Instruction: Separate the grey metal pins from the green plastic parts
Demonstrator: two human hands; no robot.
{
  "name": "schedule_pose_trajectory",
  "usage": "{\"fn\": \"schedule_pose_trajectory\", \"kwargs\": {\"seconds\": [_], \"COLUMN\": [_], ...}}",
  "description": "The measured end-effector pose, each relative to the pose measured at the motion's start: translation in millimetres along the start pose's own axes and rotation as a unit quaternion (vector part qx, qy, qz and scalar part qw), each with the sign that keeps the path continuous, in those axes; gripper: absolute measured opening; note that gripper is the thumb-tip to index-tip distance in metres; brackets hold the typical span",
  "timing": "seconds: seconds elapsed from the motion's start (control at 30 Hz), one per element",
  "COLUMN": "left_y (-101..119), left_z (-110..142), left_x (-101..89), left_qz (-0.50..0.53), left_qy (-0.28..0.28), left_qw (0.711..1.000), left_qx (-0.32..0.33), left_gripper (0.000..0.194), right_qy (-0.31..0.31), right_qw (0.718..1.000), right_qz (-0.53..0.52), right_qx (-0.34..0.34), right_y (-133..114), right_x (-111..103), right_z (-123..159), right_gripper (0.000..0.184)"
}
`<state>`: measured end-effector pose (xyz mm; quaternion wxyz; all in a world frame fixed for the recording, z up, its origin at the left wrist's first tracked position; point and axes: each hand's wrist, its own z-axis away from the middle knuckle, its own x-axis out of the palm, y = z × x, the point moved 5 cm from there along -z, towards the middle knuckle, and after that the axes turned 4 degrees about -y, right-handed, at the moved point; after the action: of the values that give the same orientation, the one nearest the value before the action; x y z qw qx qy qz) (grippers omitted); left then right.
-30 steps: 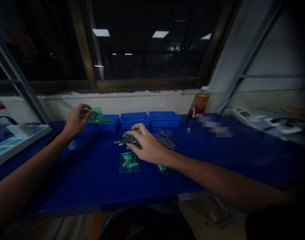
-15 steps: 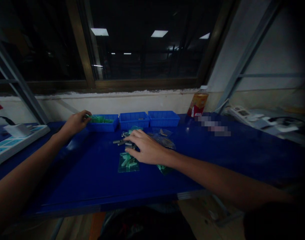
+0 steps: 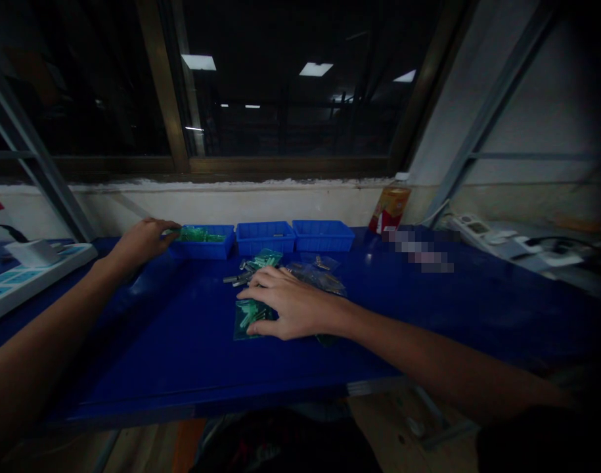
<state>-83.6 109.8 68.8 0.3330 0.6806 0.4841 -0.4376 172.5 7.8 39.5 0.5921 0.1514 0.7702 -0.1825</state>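
My left hand is at the left end of a blue bin, its thumb and index finger a little apart at the rim. Green plastic packets lie inside this bin. Above the front of the pile, my right hand spreads its fingers over a clear green bag of small parts, the thumb at its lower right part. Right behind that hand lie loose metal pieces and another green bag. Part of the front bag is hidden under my fingers.
Two more blue bins, a middle one and a right one, stand along the wall. Clear bags with small metal parts lie right of the pile. A power strip is at the left, an orange-and-red package at the back right.
My left hand lowered a green bag into the left bin and has drawn slightly back from it. My right hand moved from the metal pieces toward me, over the front green bag.
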Motion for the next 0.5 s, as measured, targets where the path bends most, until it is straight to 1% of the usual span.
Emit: {"fn": "schedule_pose_trajectory", "kwargs": {"seconds": [0.07,0.17,0.27,0.33,0.4,0.5], "left_y": [6.0,12.3,7.1,0.5,-3.6,-4.3], "left_z": [1.0,-0.4,-4.7,-7.7,-9.7,-10.5], "left_x": [-2.2,-2.4,1.8,6.1,10.0,13.5], "left_qz": [-0.006,-0.009,-0.012,-0.012,-0.006,0.003], "left_qy": [0.004,-0.018,-0.054,-0.077,-0.093,-0.096], "left_qw": [1.0,0.999,0.998,0.997,0.996,0.995], "left_qx": [0.01,0.025,0.012,-0.001,0.002,0.006], "left_gripper": [0.026,0.027,0.027,0.025,0.025,0.028], "right_qy": [-0.004,0.003,0.02,0.036,0.065,0.116], "right_qw": [1.0,1.0,0.998,0.995,0.989,0.972], "right_qz": [-0.003,-0.02,-0.059,-0.091,-0.119,-0.166], "right_qx": [-0.009,-0.008,0.007,0.028,0.06,0.119], "right_y": [-1.0,-1.4,-0.7,1.6,7.3,22.1], "right_x": [0.4,0.8,1.2,0.9,-1.2,-5.3], "right_z": [-0.6,-1.0,-0.8,-1.4,-2.8,-4.8], "right_gripper": [0.047,0.048,0.052,0.05,0.05,0.044]}}
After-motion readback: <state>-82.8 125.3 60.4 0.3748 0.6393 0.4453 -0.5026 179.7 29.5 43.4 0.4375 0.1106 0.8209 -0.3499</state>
